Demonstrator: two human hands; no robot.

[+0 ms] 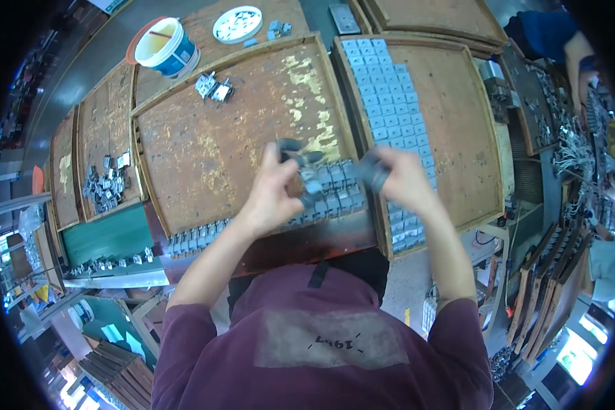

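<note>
My left hand [275, 188], with dark covers on its fingertips, is over the near right part of a wooden tray [219, 147]. Between its thumb and fingers is a small grey metal part [311, 180], partly hidden and blurred. Beneath and beside it stand rows of similar grey parts [338, 199] along the tray's near edge. My right hand [400, 179], its fingertips also dark-covered, hovers at the divide between this tray and the right-hand tray [458, 130]. Motion smears its fingers, so whether they hold anything is unclear. Blue-grey square pieces [389, 96] fill the right-hand tray's left side in rows.
A few loose metal parts [214, 89] lie at the left tray's far side. Beyond it stand a white-and-blue bucket [174, 58] and a white round dish [238, 25] of small pieces. A pile of metal parts [106, 180] lies further left. Another person [553, 41] works at far right.
</note>
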